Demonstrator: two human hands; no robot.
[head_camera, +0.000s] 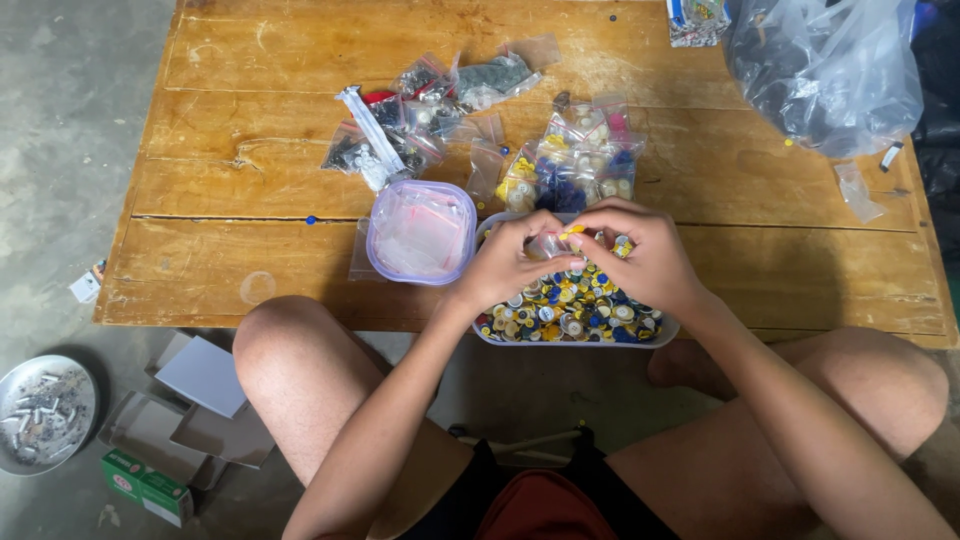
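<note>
My left hand (503, 264) and my right hand (640, 255) meet above a clear tray (668, 328) full of small yellow, blue and white round pieces (570, 310). Between the fingers of both hands sits a small clear plastic bag (549, 243), and a yellow piece (573, 231) shows at my right fingertips. The tray rests at the near edge of a low wooden table (250, 200). Just left of it stands a purple-rimmed clear tub (421, 232) with empty little bags inside.
Filled small bags (570, 165) lie behind the tray, more bags (400, 125) further left. A large clear sack (825, 60) sits at the table's far right. On the floor at left are a metal dish (45, 410), cardboard pieces (200, 375) and a green box (145, 487).
</note>
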